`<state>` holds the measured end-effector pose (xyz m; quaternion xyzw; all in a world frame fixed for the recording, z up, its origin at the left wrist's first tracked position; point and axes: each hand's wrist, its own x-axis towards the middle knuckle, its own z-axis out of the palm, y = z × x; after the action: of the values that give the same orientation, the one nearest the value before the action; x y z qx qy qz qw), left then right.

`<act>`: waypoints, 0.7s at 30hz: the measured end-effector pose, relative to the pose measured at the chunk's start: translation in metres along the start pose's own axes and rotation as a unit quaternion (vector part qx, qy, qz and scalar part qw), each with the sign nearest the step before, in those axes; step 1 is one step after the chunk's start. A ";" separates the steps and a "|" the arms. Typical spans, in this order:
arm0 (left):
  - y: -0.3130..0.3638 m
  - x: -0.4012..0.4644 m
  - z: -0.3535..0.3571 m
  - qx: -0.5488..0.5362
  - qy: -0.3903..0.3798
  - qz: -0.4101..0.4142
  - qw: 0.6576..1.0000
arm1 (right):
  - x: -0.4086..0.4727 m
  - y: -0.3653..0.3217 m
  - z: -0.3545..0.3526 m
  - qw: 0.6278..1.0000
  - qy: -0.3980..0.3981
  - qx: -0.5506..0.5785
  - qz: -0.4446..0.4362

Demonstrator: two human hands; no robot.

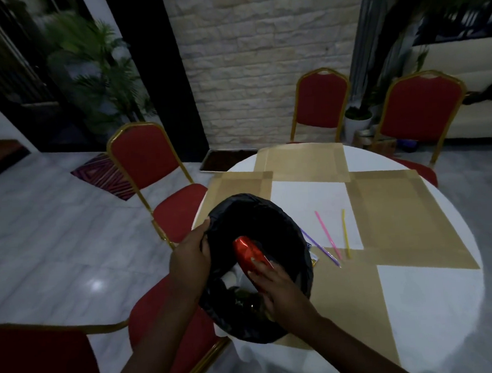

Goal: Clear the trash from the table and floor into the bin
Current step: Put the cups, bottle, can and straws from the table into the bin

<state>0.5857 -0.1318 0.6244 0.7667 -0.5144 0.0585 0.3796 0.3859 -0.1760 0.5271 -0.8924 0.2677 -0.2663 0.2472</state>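
A bin lined with a black bag (269, 211) is tilted over the near left edge of the round white table (433, 299). My left hand (191, 254) grips the bin's left rim. My right hand (276, 285) holds a shiny red wrapper (247, 252) inside the bin's mouth. White and dark trash lies at the bottom of the bag. Three straws lie on the table right of the bin: purple (322, 249), pink (327, 233) and yellow (345, 233). A small yellow scrap (315, 260) peeks out at the bin's right edge.
Gold cloth squares (390, 215) cover parts of the table. Red chairs with gold frames stand around it: one at the left (148, 160), one near my left arm (34, 366), two at the back (321, 101). A patterned mat (106, 174) lies on the marble floor.
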 end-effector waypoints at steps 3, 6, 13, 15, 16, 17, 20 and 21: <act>0.001 -0.002 0.002 -0.004 0.004 0.005 1.000 | 0.010 0.012 0.005 0.999 -0.047 0.000 0.005; -0.002 -0.001 0.003 -0.002 -0.004 0.008 1.000 | 0.015 0.019 0.004 0.997 -0.074 0.006 0.012; -0.002 0.003 0.002 0.000 -0.003 -0.017 1.000 | 0.009 0.022 -0.014 1.000 0.015 -0.024 0.007; -0.004 0.004 0.000 0.001 -0.005 -0.025 1.000 | 0.004 0.026 -0.025 0.998 0.047 -0.038 0.016; -0.005 0.004 0.000 0.002 -0.004 -0.026 1.000 | 0.001 0.028 -0.032 0.997 0.066 -0.040 0.029; -0.007 0.005 -0.001 0.003 -0.003 -0.027 1.000 | -0.003 0.032 -0.038 0.994 0.089 -0.040 0.046; -0.014 0.006 -0.003 0.005 0.002 -0.022 1.000 | -0.013 0.053 -0.055 0.981 0.158 -0.062 0.094; -0.017 0.007 -0.003 0.004 0.001 -0.021 1.000 | -0.016 0.065 -0.058 0.977 0.172 -0.073 0.106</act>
<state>0.6037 -0.1321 0.6207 0.7786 -0.4976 0.0534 0.3787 0.3169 -0.2317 0.5265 -0.8154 0.4180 -0.3677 0.1589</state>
